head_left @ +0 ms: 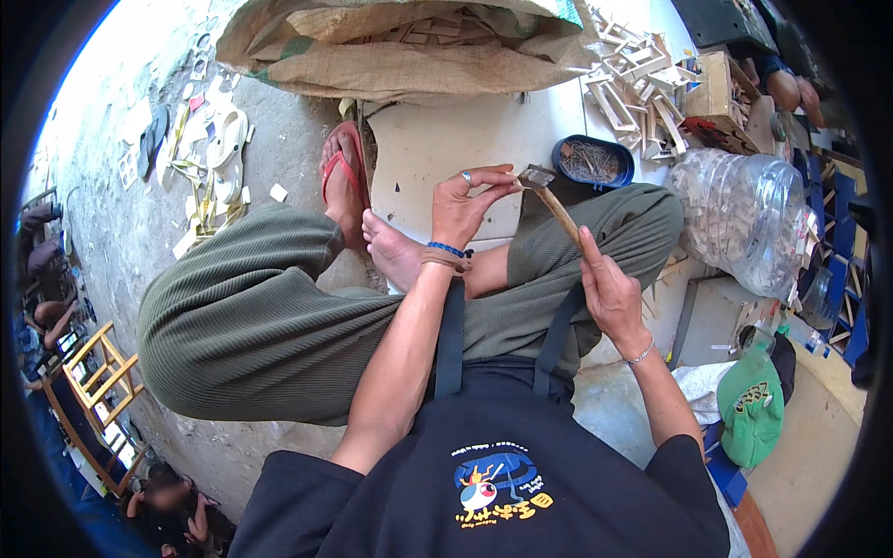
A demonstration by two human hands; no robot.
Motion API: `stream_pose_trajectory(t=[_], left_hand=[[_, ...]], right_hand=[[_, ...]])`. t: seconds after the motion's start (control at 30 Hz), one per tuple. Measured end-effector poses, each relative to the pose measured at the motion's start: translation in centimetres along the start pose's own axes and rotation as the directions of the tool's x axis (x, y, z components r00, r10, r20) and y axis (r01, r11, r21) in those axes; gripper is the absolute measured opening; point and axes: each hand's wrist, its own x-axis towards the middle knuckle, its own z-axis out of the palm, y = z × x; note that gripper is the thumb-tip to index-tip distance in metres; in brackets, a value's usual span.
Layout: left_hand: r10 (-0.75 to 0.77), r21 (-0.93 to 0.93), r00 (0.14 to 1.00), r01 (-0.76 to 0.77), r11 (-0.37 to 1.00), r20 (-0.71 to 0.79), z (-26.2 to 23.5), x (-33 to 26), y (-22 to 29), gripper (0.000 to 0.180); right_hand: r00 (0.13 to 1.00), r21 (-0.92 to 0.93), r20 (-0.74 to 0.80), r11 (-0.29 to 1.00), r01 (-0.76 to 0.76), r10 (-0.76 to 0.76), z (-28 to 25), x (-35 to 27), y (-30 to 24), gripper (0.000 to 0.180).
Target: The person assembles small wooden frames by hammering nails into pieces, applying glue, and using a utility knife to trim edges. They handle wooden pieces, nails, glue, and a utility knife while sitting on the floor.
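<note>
My right hand (612,290) is wrapped round the wooden handle of a hammer (561,214), the index finger stretched along it. The hammer's metal head (536,177) is up by the fingertips of my left hand (462,206). That hand is closed in a pinch, with a small pale bit at its fingertips that I cannot make out. Just beyond the hammer head stands a dark blue oval tub (623,173) of thin metal nails. Both hands are above my crossed leg and the pale board (437,139) in front of me.
A woven sack (307,79) of wooden pieces lies ahead. Small wooden frames (642,70) are heaped at the far right, beside a wooden box (714,93). Large plastic bottles (744,219) and a green cap (752,409) lie right; slippers (228,139) and scraps lie left.
</note>
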Motion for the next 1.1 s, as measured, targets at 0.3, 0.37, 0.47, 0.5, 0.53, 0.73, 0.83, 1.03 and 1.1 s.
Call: stream_pose_trajectory(t=[0.3, 0.37, 0.47, 0.5, 0.53, 0.73, 0.83, 1.03, 1.1], left_hand=[[0.003, -0.026, 1.000, -0.003, 1.000, 0.002, 0.0, 0.0, -0.1, 0.017], [0.013, -0.026, 1.000, -0.013, 1.000, 0.005, 0.0, 0.1, 0.0, 0.017], [0.000, -0.009, 1.000, 0.000, 1.000, 0.003, 0.0, 0.0, 0.1, 0.017], [-0.012, -0.002, 1.000, 0.012, 1.000, 0.006, -0.1, 0.0, 0.1, 0.017], [-0.025, 0.006, 1.000, 0.025, 1.000, 0.008, -0.1, 0.0, 0.1, 0.018], [-0.002, 0.030, 1.000, 0.002, 1.000, 0.019, -0.1, 0.1, -0.1, 0.019], [-0.012, -0.051, 0.999, 0.010, 0.999, -0.031, 0.1, 0.1, -0.1, 0.015], [-0.030, 0.062, 0.999, 0.031, 0.998, -0.008, 0.0, 0.1, 0.3, 0.019], [-0.015, 0.110, 1.000, 0.015, 0.994, -0.001, 0.0, 0.1, 0.6, 0.022]], right_hand=[[0.998, -0.074, 0.069, 0.997, 0.009, -0.004, 0.4, -0.4, 0.1, 0.067], [0.995, -0.108, 0.098, 0.994, -0.002, 0.012, 0.7, -0.4, 0.2, 0.067], [1.000, -0.039, 0.016, 0.999, 0.004, -0.003, 0.9, -0.4, 0.4, 0.067], [1.000, -0.037, -0.008, 0.999, 0.025, -0.026, 1.0, -0.5, 0.4, 0.067], [0.998, -0.035, -0.030, 0.998, 0.047, -0.048, 1.0, -0.5, 0.4, 0.068], [0.998, -0.089, 0.046, 0.996, -0.030, 0.034, 1.0, -0.7, 0.6, 0.066], [1.000, -0.047, 0.022, 0.999, 0.010, -0.009, 1.0, -0.8, 0.6, 0.066], [0.999, -0.037, 0.000, 0.998, -0.042, 0.042, 1.5, -0.6, 0.7, 0.065], [0.998, 0.015, -0.055, 0.999, -0.040, 0.041, 1.5, -0.5, 0.6, 0.065]])
